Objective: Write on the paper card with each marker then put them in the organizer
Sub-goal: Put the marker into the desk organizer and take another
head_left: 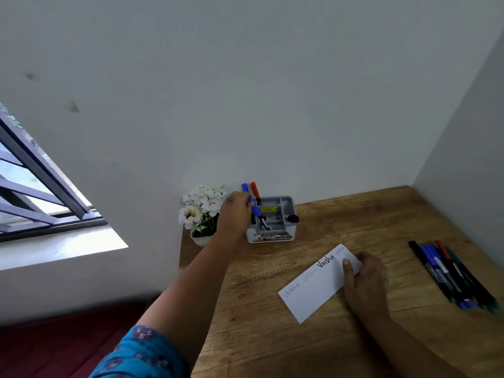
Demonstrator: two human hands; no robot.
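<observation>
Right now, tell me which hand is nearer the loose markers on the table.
Right. The right hand presses the paper card, just beside the loose markers. The left hand is far across at the organizer, holding a blue marker.

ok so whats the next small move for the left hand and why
Probably let go of the blue marker and pull back. The left hand grips it with its lower end already down in the organizer, beside the red marker. The right hand holds the card.
</observation>
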